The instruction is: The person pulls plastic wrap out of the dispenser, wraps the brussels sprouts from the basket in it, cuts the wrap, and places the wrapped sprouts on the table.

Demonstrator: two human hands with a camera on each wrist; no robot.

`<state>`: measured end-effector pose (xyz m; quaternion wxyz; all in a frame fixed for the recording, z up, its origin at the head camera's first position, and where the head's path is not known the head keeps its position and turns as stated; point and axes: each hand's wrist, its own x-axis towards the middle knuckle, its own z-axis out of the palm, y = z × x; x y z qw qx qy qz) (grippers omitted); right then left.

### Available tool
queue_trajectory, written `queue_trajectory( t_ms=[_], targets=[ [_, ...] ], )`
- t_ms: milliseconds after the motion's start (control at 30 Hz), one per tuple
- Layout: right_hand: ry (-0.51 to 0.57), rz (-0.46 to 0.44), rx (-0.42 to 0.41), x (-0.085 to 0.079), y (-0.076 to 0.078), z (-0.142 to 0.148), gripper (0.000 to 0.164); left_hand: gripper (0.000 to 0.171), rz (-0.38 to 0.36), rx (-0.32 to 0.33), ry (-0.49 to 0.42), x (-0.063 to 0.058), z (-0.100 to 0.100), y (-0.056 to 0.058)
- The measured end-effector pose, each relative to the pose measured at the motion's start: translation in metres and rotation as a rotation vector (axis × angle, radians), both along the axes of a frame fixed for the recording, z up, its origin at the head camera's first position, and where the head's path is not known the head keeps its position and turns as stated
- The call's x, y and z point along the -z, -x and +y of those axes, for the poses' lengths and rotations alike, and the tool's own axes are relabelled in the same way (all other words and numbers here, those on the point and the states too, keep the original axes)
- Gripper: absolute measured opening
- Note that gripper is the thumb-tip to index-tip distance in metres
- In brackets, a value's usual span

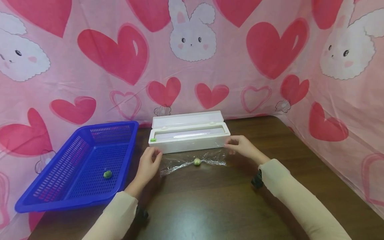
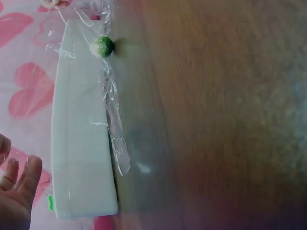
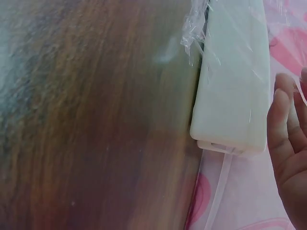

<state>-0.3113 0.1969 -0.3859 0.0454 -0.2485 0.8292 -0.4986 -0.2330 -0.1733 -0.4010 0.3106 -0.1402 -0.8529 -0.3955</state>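
A thin sheet of cling film (image 1: 180,163) stretches between my two hands in front of a white cling film dispenser (image 1: 192,143). My left hand (image 1: 149,163) pinches its left edge with thumb and fingers, close to the dispenser's front left corner. At the front right corner, my right hand (image 1: 243,148) pinches the other edge. The lower part of the film is bunched into a twisted strip. Midway along that strip sits a small green and white Brussels sprout (image 1: 197,161), also visible in the left wrist view with its green side showing.
The dispenser's lid (image 1: 187,119) stands open at the back, and a green tab (image 1: 153,140) shows at its left end. On the left, a blue perforated basket (image 1: 126,160) holds another Brussels sprout (image 1: 107,174). A patterned cloth hangs behind the brown table (image 1: 204,206).
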Motion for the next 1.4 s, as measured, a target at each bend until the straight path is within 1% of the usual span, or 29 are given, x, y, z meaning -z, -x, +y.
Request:
queue_trajectory(
  t_ms=[100, 233, 367, 567, 667, 800, 867, 1000, 1100, 1200, 1300, 1400],
  targets=[
    [0.012, -0.024, -0.034, 0.001, -0.001, 0.002, 0.011, 0.004, -0.012, 0.007, -0.028, -0.001, 0.001, -0.003],
    [0.040, -0.027, -0.068, 0.003, -0.002, 0.004, 0.010, 0.009, -0.034, 0.011, -0.053, -0.001, 0.001, -0.008],
    [0.004, 0.002, -0.071, 0.005, -0.003, 0.008, 0.010, 0.010, -0.060, 0.023, -0.057, 0.000, 0.000, -0.013],
    [-0.077, 0.090, -0.072, 0.008, -0.005, 0.013, 0.012, 0.012, -0.061, 0.058, -0.030, 0.001, -0.002, -0.021],
    [-0.111, 0.102, -0.069, 0.009, -0.006, 0.017, 0.012, 0.014, -0.069, 0.068, 0.000, 0.002, -0.002, -0.023],
    [-0.159, 0.078, -0.080, 0.008, -0.009, 0.021, 0.010, 0.016, -0.090, 0.073, 0.057, 0.003, -0.004, -0.027],
    [-0.178, 0.069, -0.096, 0.009, -0.010, 0.022, 0.010, 0.015, -0.102, 0.072, 0.089, 0.004, -0.005, -0.028],
    [-0.182, 0.061, -0.163, 0.011, -0.012, 0.024, 0.009, 0.013, -0.134, 0.066, 0.155, 0.005, -0.007, -0.030],
    [-0.192, 0.070, -0.201, 0.014, -0.012, 0.025, 0.007, 0.018, -0.176, 0.073, 0.197, 0.007, -0.007, -0.031],
    [-0.225, 0.089, -0.215, 0.016, -0.012, 0.025, 0.007, 0.025, -0.223, 0.087, 0.231, 0.007, -0.007, -0.031],
    [-0.258, 0.110, -0.222, 0.018, -0.011, 0.026, 0.008, 0.027, -0.272, 0.089, 0.253, 0.008, -0.007, -0.031],
    [-0.280, 0.140, -0.235, 0.020, -0.011, 0.025, 0.006, 0.023, -0.310, 0.083, 0.266, 0.009, -0.006, -0.030]
  ],
)
